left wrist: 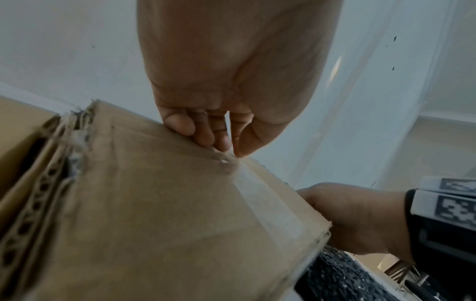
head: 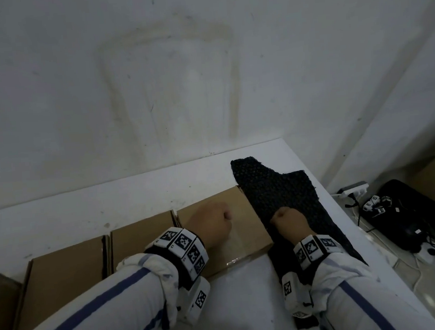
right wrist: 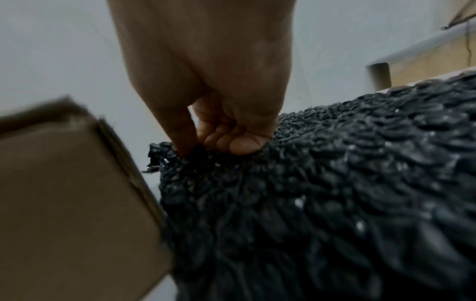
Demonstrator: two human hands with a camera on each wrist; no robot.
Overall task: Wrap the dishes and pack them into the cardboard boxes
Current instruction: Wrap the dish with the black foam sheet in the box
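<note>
Flanking closed cardboard box [head: 224,232], black wrap [head: 278,191].

Brown boxes [head: 141,238]; seemingly black, bubble-patterned wrap [head: 273,189]

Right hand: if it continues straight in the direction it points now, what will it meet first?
The right hand points down and already touches the black bubble wrap, pinching its edge beside the cardboard box. Under the wrap is probably the white table, though depth is unclear.

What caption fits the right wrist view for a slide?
Right hand pinches the edge of black bubble wrap beside a cardboard box.
</note>
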